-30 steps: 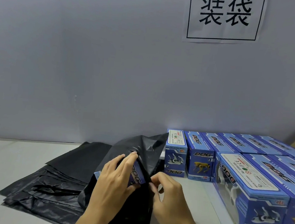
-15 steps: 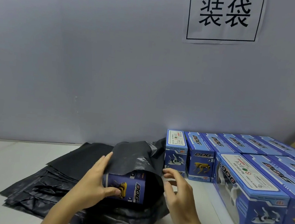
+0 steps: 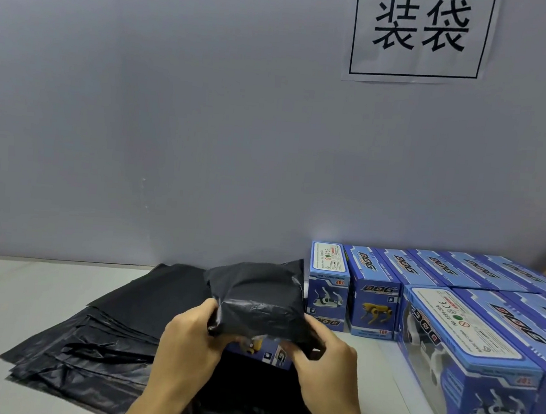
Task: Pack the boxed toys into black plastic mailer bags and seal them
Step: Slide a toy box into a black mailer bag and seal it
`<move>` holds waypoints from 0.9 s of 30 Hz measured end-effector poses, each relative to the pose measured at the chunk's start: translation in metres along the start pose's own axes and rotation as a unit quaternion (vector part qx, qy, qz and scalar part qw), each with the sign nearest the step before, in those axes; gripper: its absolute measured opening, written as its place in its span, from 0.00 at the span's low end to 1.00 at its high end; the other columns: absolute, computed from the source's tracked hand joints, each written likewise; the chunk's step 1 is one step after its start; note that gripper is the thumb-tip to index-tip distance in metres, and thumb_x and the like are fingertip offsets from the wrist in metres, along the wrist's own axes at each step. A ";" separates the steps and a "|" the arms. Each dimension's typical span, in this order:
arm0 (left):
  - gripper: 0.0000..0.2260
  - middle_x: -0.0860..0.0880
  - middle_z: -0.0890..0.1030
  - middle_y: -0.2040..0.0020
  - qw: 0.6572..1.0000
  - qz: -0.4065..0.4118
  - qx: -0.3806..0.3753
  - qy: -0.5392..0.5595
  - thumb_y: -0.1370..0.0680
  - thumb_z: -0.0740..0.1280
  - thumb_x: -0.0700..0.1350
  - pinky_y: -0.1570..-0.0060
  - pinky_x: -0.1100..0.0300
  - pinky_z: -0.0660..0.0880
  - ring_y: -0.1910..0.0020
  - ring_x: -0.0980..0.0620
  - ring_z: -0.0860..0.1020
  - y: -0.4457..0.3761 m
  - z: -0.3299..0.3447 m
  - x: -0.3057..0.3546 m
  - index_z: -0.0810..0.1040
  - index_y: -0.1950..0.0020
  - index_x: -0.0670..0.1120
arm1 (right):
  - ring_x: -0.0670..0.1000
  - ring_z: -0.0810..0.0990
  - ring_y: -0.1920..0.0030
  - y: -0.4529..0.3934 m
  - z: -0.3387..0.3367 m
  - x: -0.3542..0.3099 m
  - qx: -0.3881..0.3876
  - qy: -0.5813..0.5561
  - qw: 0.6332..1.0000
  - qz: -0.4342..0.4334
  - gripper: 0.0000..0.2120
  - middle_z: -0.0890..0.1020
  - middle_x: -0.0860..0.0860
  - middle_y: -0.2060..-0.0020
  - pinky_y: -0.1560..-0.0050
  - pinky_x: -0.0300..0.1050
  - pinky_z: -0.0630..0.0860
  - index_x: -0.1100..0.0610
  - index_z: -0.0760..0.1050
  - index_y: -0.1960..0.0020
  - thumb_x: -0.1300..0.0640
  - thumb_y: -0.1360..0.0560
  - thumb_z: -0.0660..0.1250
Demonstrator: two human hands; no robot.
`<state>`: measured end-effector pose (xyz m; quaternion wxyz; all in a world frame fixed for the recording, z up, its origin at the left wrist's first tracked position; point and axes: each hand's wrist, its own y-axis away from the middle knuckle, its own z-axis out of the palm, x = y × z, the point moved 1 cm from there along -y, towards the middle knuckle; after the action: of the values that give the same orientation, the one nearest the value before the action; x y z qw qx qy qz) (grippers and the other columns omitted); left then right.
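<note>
Left of the blue box rows, the left hand and right hand each grip the crinkled black mailer bag; its mouth bares the blue toy box.

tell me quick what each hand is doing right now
Left hand: grips the edge of the black mailer bag.
Right hand: pinches the bag's edge over the boxed toy.

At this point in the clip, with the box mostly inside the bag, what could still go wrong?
1. The toy box still shows at the mouth of the black mailer bag; sealing now might leave a corner exposed.
2. Both the left hand and right hand pinch thin film, which could tear on a box edge.
3. The work sits on the pile of spare bags, so one might get dragged along.
</note>
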<state>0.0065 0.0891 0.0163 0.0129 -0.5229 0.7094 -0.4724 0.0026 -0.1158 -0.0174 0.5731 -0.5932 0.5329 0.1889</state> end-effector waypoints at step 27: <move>0.09 0.54 0.73 0.69 0.975 -0.102 -0.056 -0.190 0.28 0.70 0.48 0.71 0.60 0.66 0.71 0.54 0.69 0.005 0.003 0.016 0.70 0.58 0.51 | 0.38 0.81 0.60 -0.002 -0.004 0.007 0.035 0.058 0.997 0.020 0.18 0.81 0.37 0.65 0.61 0.21 0.72 0.54 0.86 0.48 0.72 0.32 0.75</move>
<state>-0.0023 0.0753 0.0188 0.0698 -0.6730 0.6620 -0.3225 0.0055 -0.1224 -0.0211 0.5580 -0.5719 0.5832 0.1464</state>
